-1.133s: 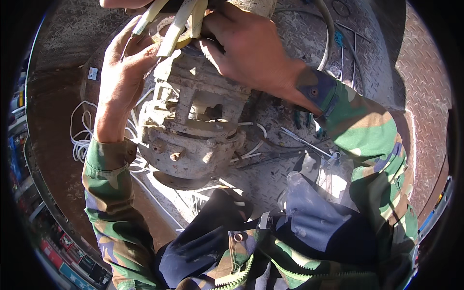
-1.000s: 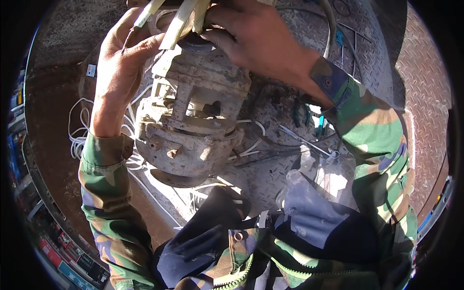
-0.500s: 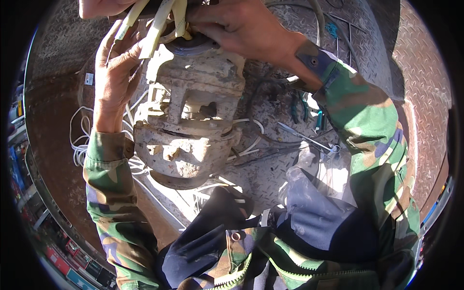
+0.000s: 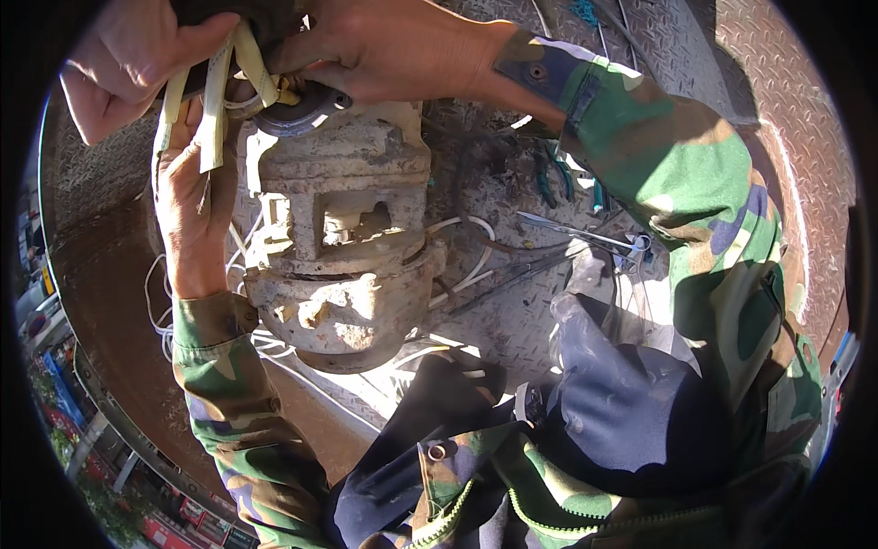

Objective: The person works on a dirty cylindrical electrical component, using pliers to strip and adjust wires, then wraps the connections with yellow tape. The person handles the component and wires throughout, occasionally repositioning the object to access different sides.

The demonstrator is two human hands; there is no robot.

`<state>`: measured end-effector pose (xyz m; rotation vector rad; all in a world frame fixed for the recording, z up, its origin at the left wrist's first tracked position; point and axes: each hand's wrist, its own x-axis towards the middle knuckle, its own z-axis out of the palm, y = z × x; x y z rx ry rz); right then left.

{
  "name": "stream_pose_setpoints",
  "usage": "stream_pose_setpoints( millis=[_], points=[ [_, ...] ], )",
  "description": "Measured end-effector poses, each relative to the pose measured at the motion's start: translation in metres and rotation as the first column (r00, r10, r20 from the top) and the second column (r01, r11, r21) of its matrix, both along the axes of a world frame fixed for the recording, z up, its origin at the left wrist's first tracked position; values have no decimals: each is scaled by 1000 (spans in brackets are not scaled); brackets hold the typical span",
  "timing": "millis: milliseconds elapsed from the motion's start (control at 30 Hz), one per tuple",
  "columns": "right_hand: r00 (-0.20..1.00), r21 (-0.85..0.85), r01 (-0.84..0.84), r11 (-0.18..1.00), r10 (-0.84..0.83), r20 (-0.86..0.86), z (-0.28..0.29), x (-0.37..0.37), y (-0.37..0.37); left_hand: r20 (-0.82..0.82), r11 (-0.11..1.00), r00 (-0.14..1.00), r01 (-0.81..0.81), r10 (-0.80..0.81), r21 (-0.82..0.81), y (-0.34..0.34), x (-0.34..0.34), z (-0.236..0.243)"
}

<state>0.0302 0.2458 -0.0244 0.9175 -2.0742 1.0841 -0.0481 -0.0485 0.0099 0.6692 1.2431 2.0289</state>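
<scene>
A worn, cream-coloured electric motor housing (image 4: 343, 197) stands between my arms, with an open window in its side. Pale yellow sleeves (image 4: 216, 105) like flat insulating tubing hang over its top end, by a dark round rim (image 4: 302, 114). My right hand (image 4: 375, 46) reaches across that rim, its fingers closed at a yellow sleeved wire (image 4: 289, 95). On the near left of the sleeves, my left hand (image 4: 194, 206) is raised with fingers curled behind them; what it grips is hidden. Another person's hand (image 4: 133, 55) comes in at the upper left, its thumb against the sleeves.
Loose white cable (image 4: 471, 261) lies around the motor on the tread-plate floor. To the right are teal-handled pliers (image 4: 553, 174) and a long metal tool (image 4: 576, 233). A curved rusty metal wall (image 4: 101, 220) runs along the left. My bent knees (image 4: 613, 375) are close below.
The view has shifted, so the motor and my hands sit further left and lower. The other person's hand shows more fully at the sleeves. My hands stay at the motor's top end.
</scene>
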Motion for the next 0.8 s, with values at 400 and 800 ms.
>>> stream_pose_setpoints(
  millis=[400, 800],
  points=[
    [993, -6, 119, 993, -119, 16, 3, -7, 4, -269, 941, 951, -222, 152, -256, 9, -29, -6],
    [947, -59, 167, 984, -143, 286, 4, 18, 0, -122, 982, 985, -134, 119, -130, 9, -19, -4]
  ],
)
